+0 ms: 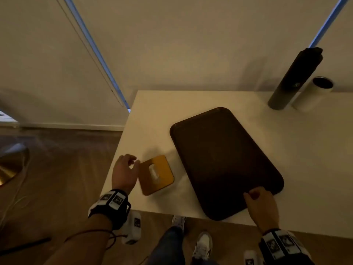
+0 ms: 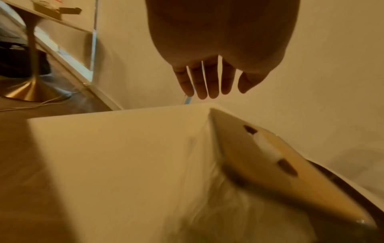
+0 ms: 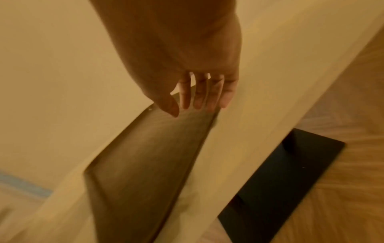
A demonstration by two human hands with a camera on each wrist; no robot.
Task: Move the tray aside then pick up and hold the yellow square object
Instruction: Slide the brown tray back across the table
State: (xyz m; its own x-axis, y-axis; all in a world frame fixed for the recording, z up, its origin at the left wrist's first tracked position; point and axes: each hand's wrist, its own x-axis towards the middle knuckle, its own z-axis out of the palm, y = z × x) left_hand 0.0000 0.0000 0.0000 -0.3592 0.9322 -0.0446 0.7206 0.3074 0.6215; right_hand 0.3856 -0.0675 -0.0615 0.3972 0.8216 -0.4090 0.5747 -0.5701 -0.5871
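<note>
A yellow square object [image 1: 155, 175] with a white slot in its middle lies flat near the white table's [image 1: 152, 121] front left corner. My left hand [image 1: 133, 162] hovers just left of it, fingers loosely bent, holding nothing. In the left wrist view the fingers [image 2: 209, 85] hang free above the table, with the yellow object [image 2: 270, 156] below them to the right. A dark brown tray [image 1: 225, 161] lies at an angle to the right. My right hand [image 1: 252, 195] is over its near right corner, and its fingers [image 3: 199, 98] stretch straight over the tray [image 3: 145, 164] without gripping.
A tall dark cylinder [image 1: 294, 79] and a white cylinder with a dark top [image 1: 313, 94] stand at the table's back right. The table's left and front edges are close to both hands. A gold pedestal base [image 1: 9, 165] and cables are on the floor to the left.
</note>
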